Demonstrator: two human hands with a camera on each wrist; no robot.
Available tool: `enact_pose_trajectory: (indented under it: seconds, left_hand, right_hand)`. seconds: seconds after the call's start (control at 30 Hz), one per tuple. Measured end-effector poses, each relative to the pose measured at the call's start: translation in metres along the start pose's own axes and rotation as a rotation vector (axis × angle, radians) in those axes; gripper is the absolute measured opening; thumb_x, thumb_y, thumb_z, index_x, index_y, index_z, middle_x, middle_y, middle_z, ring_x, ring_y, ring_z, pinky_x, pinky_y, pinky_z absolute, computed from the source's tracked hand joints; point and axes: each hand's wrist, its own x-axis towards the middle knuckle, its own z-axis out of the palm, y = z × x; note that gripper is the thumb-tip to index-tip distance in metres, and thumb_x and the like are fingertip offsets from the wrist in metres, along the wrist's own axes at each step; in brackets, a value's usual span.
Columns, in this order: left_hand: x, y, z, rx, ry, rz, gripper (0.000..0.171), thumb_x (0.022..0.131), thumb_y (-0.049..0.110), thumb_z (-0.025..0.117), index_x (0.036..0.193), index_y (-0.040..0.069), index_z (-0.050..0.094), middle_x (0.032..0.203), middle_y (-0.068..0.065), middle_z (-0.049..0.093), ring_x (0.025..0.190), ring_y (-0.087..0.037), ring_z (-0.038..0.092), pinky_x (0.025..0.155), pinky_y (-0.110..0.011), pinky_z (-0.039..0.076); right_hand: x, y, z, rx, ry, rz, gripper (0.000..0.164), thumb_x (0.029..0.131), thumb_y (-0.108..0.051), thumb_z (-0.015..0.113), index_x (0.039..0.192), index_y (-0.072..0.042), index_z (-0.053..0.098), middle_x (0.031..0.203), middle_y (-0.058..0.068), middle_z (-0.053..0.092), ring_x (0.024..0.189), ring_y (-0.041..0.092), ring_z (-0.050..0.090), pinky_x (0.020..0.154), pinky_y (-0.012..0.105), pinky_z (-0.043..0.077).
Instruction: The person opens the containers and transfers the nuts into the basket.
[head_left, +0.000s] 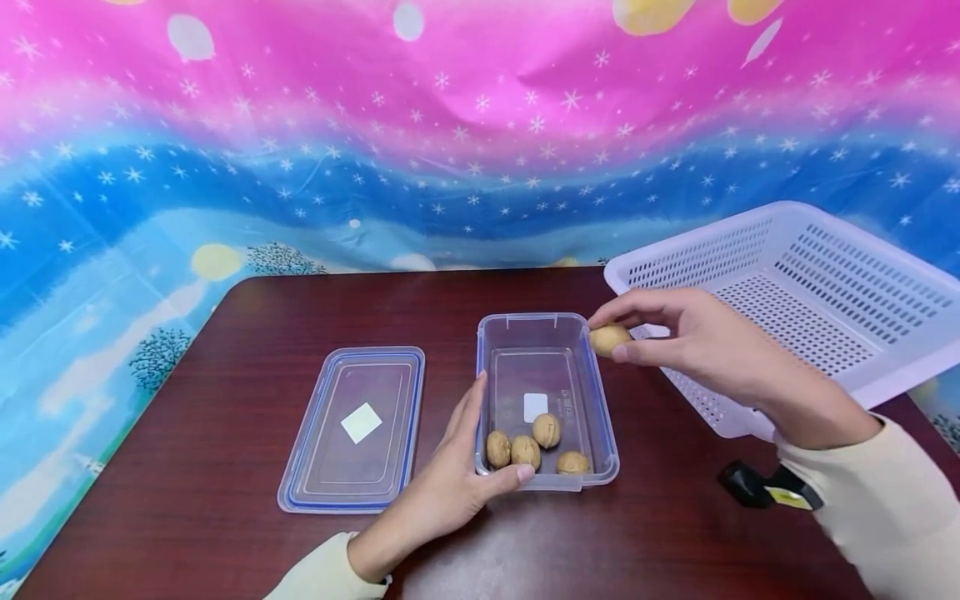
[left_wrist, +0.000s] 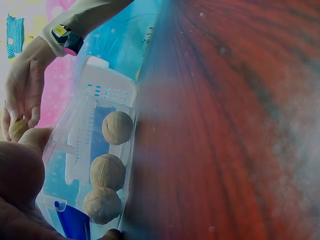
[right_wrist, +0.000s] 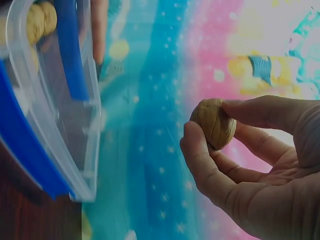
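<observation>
My right hand (head_left: 693,333) pinches a walnut (head_left: 610,340) between thumb and fingertips, just above the right rim of a clear plastic food container (head_left: 603,392). The right wrist view shows this walnut (right_wrist: 214,124) at the fingertips, apart from the container wall. My left hand (head_left: 450,475) holds the container at its near left corner, fingers along the left side and thumb over the near rim. Several walnuts (head_left: 547,430) lie at the near end inside. A white square label (head_left: 536,407) shows on the container's bottom.
To the left, a clear lid with a blue seal (head_left: 351,467) lies flat, bearing a pale square sticker (head_left: 362,422). A white perforated basket (head_left: 795,218) stands tilted at the right, partly behind my right arm. The dark wooden table (head_left: 225,417) meets a patterned cloth (head_left: 420,192) behind.
</observation>
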Motion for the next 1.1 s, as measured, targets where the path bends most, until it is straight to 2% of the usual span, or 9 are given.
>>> enact_pose_trajectory:
  seconds: [0.1, 0.23, 0.3, 0.4, 0.57, 0.83, 0.97, 1.1]
  left_hand:
    - [0.000, 0.000, 0.000, 0.002, 0.001, -0.005, 0.115, 0.089, 0.040, 0.083, 0.170, 0.030, 0.004, 0.177, -0.004, 0.009, 0.160, -0.033, 0.018, 0.124, -0.065, 0.025]
    - [-0.001, 0.000, 0.000, 0.003, 0.004, -0.009, 0.115, 0.089, 0.040, 0.084, 0.170, 0.030, 0.003, 0.177, -0.004, 0.009, 0.160, -0.033, 0.018, 0.124, -0.065, 0.025]
    - [-0.001, 0.000, 0.000, 0.006, 0.005, -0.007, 0.115, 0.089, 0.040, 0.083, 0.170, 0.029, 0.003, 0.177, -0.005, 0.009, 0.160, -0.034, 0.018, 0.124, -0.065, 0.025]
    - [-0.002, 0.000, 0.000, 0.006, 0.006, -0.009, 0.115, 0.089, 0.041, 0.083, 0.170, 0.030, 0.003, 0.177, -0.005, 0.009, 0.160, -0.035, 0.019, 0.124, -0.066, 0.025]
    - [-0.001, 0.001, 0.000, 0.007, 0.011, -0.006, 0.114, 0.088, 0.042, 0.084, 0.170, 0.031, 0.004, 0.177, -0.005, 0.011, 0.159, -0.035, 0.021, 0.124, -0.065, 0.024]
    - [-0.001, 0.001, 0.000, 0.016, 0.004, -0.013, 0.116, 0.088, 0.042, 0.084, 0.170, 0.030, 0.004, 0.177, -0.003, 0.010, 0.160, -0.032, 0.021, 0.124, -0.064, 0.025]
    - [-0.002, 0.001, 0.001, 0.008, -0.003, -0.022, 0.116, 0.088, 0.040, 0.085, 0.170, 0.030, 0.003, 0.177, -0.002, 0.009, 0.160, -0.030, 0.019, 0.125, -0.063, 0.024]
    - [-0.002, 0.001, 0.001, 0.002, -0.003, -0.020, 0.116, 0.088, 0.040, 0.084, 0.170, 0.030, 0.003, 0.177, -0.003, 0.008, 0.160, -0.031, 0.018, 0.125, -0.063, 0.023]
  right_hand:
    - [0.000, 0.011, -0.015, 0.036, -0.004, 0.031, 0.028, 0.098, -0.021, 0.075, 0.125, -0.026, 0.074, 0.112, -0.004, 0.076, 0.104, 0.012, 0.069, 0.090, 0.022, 0.052]
    - [0.004, 0.031, -0.036, 0.149, -0.039, 0.035, 0.035, 0.098, -0.010, 0.072, 0.131, -0.019, 0.071, 0.112, -0.002, 0.076, 0.102, 0.015, 0.070, 0.089, 0.022, 0.054]
    - [0.008, 0.042, -0.046, 0.203, -0.069, 0.032, 0.038, 0.098, -0.004, 0.069, 0.133, -0.020, 0.071, 0.113, -0.002, 0.075, 0.102, 0.016, 0.070, 0.089, 0.023, 0.055]
    - [0.014, 0.058, -0.062, 0.280, -0.136, -0.011, 0.043, 0.100, 0.003, 0.063, 0.136, -0.019, 0.070, 0.115, 0.001, 0.075, 0.104, 0.019, 0.071, 0.089, 0.026, 0.057]
    - [0.023, 0.080, -0.085, 0.375, -0.245, -0.065, 0.044, 0.100, 0.013, 0.054, 0.139, -0.007, 0.066, 0.118, 0.008, 0.076, 0.103, 0.021, 0.075, 0.089, 0.031, 0.061]
    - [0.038, 0.123, -0.117, 0.476, -0.283, -0.073, 0.045, 0.101, 0.018, 0.046, 0.137, -0.001, 0.065, 0.122, 0.004, 0.075, 0.108, 0.014, 0.070, 0.089, 0.028, 0.059]
    - [0.045, 0.148, -0.129, 0.533, -0.348, -0.074, 0.049, 0.101, 0.020, 0.042, 0.137, -0.003, 0.066, 0.127, 0.002, 0.074, 0.113, 0.013, 0.070, 0.095, 0.028, 0.059]
    - [0.052, 0.172, -0.138, 0.557, -0.396, -0.042, 0.053, 0.103, 0.019, 0.040, 0.137, -0.010, 0.068, 0.130, 0.000, 0.073, 0.118, 0.012, 0.068, 0.100, 0.029, 0.057]
